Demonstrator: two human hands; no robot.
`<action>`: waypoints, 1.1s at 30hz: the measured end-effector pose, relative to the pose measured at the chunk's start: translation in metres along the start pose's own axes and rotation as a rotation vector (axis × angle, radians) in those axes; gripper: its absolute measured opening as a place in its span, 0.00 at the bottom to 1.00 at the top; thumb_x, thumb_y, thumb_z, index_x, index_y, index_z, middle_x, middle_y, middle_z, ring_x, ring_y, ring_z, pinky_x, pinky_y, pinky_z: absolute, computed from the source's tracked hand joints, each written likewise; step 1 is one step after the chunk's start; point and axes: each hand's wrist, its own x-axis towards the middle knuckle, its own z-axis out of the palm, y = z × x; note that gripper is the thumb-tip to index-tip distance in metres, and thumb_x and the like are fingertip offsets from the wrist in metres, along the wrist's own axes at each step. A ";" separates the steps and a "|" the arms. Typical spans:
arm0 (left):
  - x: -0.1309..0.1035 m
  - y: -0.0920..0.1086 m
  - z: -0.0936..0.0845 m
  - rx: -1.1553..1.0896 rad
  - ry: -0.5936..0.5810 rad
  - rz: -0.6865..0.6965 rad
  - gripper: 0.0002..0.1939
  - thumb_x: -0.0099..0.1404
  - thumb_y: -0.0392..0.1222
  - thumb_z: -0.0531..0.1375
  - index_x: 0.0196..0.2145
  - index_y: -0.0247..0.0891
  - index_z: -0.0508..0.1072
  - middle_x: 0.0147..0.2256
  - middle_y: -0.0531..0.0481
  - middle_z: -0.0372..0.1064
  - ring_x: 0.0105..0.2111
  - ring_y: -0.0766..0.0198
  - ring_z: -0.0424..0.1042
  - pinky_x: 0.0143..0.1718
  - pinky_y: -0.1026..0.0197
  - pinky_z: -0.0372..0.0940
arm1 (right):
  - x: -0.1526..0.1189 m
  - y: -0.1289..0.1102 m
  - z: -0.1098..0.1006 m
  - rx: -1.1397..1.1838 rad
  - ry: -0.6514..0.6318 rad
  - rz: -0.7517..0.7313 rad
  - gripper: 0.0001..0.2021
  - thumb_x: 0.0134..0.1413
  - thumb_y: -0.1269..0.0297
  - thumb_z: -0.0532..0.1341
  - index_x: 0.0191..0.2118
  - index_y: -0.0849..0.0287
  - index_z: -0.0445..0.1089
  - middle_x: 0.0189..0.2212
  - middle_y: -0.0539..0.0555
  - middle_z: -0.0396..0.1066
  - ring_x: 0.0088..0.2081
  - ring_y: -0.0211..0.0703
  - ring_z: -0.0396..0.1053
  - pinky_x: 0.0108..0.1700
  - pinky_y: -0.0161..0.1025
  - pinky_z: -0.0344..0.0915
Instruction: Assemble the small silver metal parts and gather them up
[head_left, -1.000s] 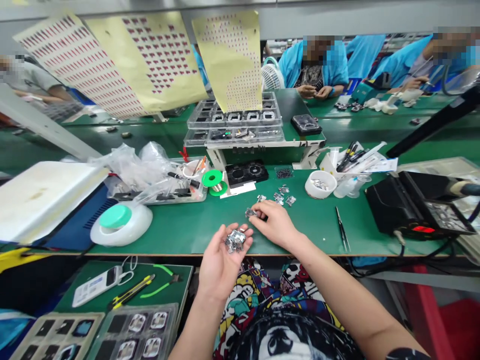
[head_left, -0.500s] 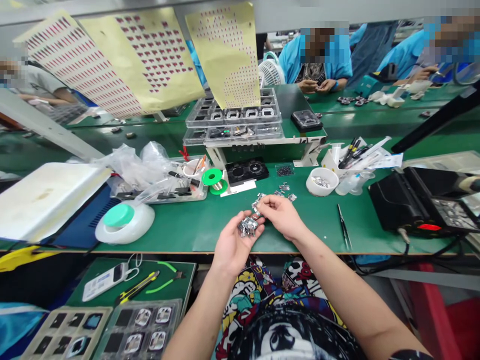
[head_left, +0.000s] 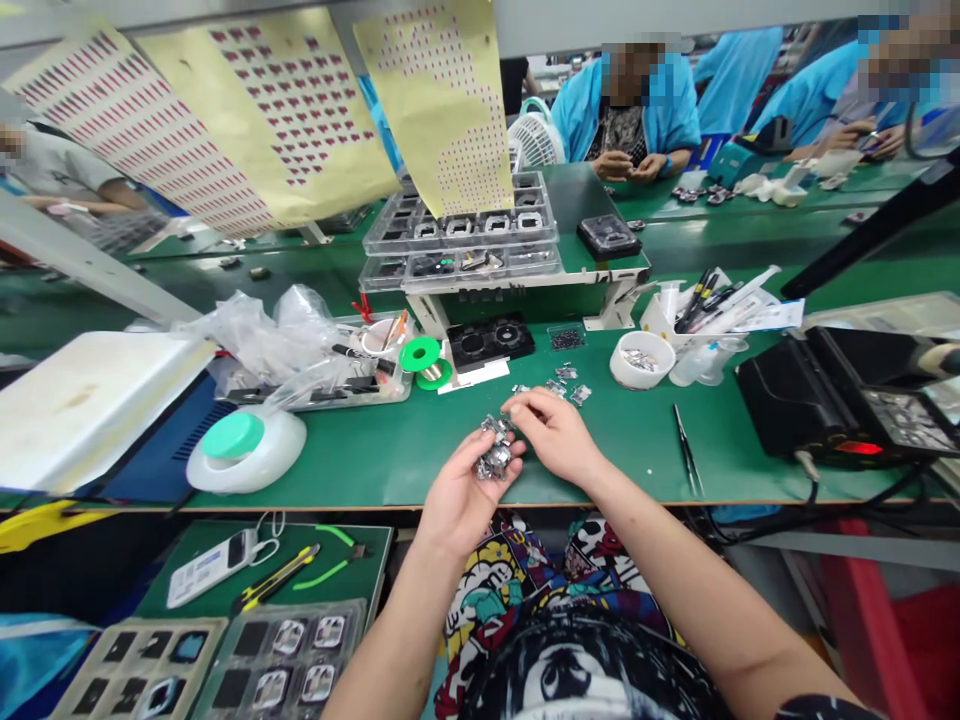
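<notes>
A pile of small silvery metal parts (head_left: 493, 460) lies in my left hand (head_left: 465, 492), which is cupped palm up with its fingers curled around them. My right hand (head_left: 553, 432) is beside it, its fingertips pinched at the upper edge of the pile on some of the same small parts. Behind my right hand, a few more loose metal parts (head_left: 566, 372) rest on the green table (head_left: 375, 450). A round white cup (head_left: 642, 360) with similar parts stands to the right.
Tweezers (head_left: 686, 450) and a black soldering station (head_left: 810, 400) are at the right. A green solder spool (head_left: 421, 360), a tray with plastic bags (head_left: 300, 350) and a white bottle (head_left: 247, 450) stand at the left. People in blue sit across the table.
My right hand has moved slightly left, closer to my left hand. The parts at its fingertips now meet the pile in my left palm. The camera view has shifted a little.
</notes>
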 end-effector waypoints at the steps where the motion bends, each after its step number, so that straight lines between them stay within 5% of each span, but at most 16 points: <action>1: -0.002 0.002 -0.001 -0.002 0.007 -0.005 0.08 0.67 0.32 0.68 0.45 0.32 0.79 0.44 0.41 0.80 0.42 0.54 0.82 0.39 0.59 0.79 | 0.000 0.000 0.000 -0.018 0.034 -0.004 0.11 0.70 0.56 0.61 0.44 0.53 0.80 0.43 0.54 0.76 0.43 0.43 0.73 0.44 0.42 0.70; 4: -0.007 0.007 -0.001 -0.023 0.021 -0.017 0.06 0.70 0.32 0.65 0.45 0.31 0.78 0.43 0.40 0.80 0.41 0.54 0.83 0.38 0.60 0.79 | 0.000 0.002 0.001 0.065 -0.016 0.053 0.13 0.69 0.57 0.60 0.52 0.52 0.79 0.49 0.54 0.77 0.47 0.44 0.75 0.49 0.44 0.71; 9: -0.013 0.011 -0.001 -0.034 0.012 -0.027 0.07 0.72 0.33 0.63 0.47 0.31 0.78 0.42 0.40 0.80 0.40 0.56 0.82 0.37 0.61 0.78 | -0.002 0.003 0.005 0.361 -0.229 0.209 0.14 0.62 0.58 0.67 0.51 0.55 0.77 0.39 0.52 0.79 0.40 0.44 0.77 0.48 0.45 0.74; 33: -0.012 0.005 -0.010 -0.056 0.103 0.038 0.02 0.68 0.31 0.65 0.39 0.31 0.78 0.39 0.43 0.78 0.37 0.59 0.80 0.32 0.63 0.74 | 0.000 0.004 0.001 0.285 0.018 0.170 0.08 0.52 0.60 0.68 0.37 0.57 0.79 0.33 0.51 0.77 0.34 0.40 0.69 0.40 0.40 0.66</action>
